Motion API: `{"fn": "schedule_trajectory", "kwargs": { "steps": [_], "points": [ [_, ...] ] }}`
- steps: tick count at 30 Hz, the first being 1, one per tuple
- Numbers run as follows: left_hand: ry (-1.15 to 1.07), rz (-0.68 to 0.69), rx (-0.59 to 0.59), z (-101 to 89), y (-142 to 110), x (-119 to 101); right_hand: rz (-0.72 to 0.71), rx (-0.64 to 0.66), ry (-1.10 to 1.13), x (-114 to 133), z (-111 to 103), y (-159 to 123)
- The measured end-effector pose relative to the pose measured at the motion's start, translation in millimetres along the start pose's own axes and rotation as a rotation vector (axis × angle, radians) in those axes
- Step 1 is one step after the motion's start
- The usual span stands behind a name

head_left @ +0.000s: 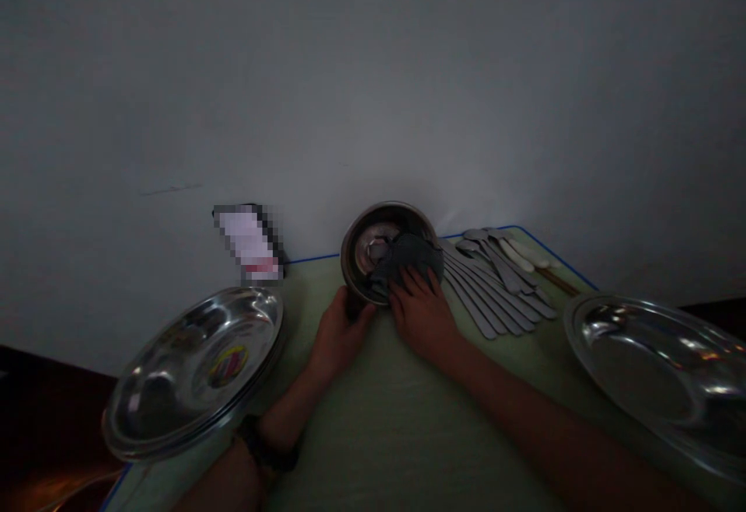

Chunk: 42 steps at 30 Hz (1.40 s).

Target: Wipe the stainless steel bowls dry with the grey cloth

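Plain grey wall (373, 69), dimly lit, fills most of what I get over my feed. Below it I have a pale green surface (361, 434) edged in blue. At its left side I see a stack of shiny metal dishes (163, 388); at its right side, another oval metal dish (641, 376).

Between them, at the far edge near the wall, is the bowl (362, 242): round, metal, dark inside, with a bright rim and a shiny, faintly reddish bottom. It is tipped, its mouth turned towards my camera. Being round, it shows no long axis across the rim; its central axis runs from the base, on the wall side, out towards me.

I have the left hand (343, 329) gripping the bowl's lower rim. The right hand (425, 318) lies with fingers spread over a dark grey cloth (413, 256), which bunches inside the bowl and over its right rim; I cannot tell whether those fingers pinch it. Just right of the bowl, spoons (489, 294) lie fanned, most handles towards me. On the top left dish I make out a colourful round sticker (229, 365).
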<state>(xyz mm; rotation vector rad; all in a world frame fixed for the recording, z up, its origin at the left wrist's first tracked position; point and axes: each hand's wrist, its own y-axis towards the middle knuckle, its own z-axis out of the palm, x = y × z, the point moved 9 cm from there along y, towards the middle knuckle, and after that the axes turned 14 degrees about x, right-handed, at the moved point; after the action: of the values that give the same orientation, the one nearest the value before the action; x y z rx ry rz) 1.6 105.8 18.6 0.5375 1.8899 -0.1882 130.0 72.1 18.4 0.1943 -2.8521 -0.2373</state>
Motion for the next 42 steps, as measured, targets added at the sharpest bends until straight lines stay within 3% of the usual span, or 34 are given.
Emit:
{"fn": "schedule_trajectory", "kwargs": {
  "steps": [4, 6, 8, 13, 15, 18, 20, 23, 28, 30, 34, 42],
  "points": [
    [-0.063, 0.006, -0.256, -26.0, -8, -4, -0.019, -0.015, -0.013, 3, -1, 0],
    [-0.069, 0.032, -0.292, -32.2, -9, -6, -0.020, -0.032, -0.024, 4, -2, -1],
    [-0.049, 0.016, -0.234, -29.1, -6, -3, -0.011, -0.042, -0.030, 4, -3, -2],
    [0.021, -0.017, 0.030, -1.1, 1, 0, -0.031, 0.000, 0.010, 4, 0, -1],
    [0.031, -0.017, -0.005, -2.2, 1, -3, -0.043, 0.014, 0.022, 5, 1, -1],
    [-0.044, -0.024, -0.212, -21.4, -6, -4, -0.061, 0.022, 0.021, 8, 1, 0],
    [-0.052, -0.018, -0.288, -30.4, -9, -6, -0.071, 0.022, 0.012, 10, 1, 0],
    [0.035, 0.003, -0.217, -26.9, -7, -10, -0.082, 0.014, 0.014, 11, 0, 0],
    [0.096, -0.015, 0.064, 1.6, -1, -9, -0.159, 0.052, 0.069, 17, 3, 0],
    [0.113, -0.041, 0.025, -1.9, -2, -6, -0.160, 0.065, 0.088, 17, 4, 1],
    [0.123, -0.047, -0.199, -24.7, -7, -6, -0.151, 0.051, 0.088, 17, 2, 1],
    [0.228, -0.055, -0.015, -0.5, -5, -9, -0.102, 0.045, 0.058, 11, 3, 2]
  ]
}}
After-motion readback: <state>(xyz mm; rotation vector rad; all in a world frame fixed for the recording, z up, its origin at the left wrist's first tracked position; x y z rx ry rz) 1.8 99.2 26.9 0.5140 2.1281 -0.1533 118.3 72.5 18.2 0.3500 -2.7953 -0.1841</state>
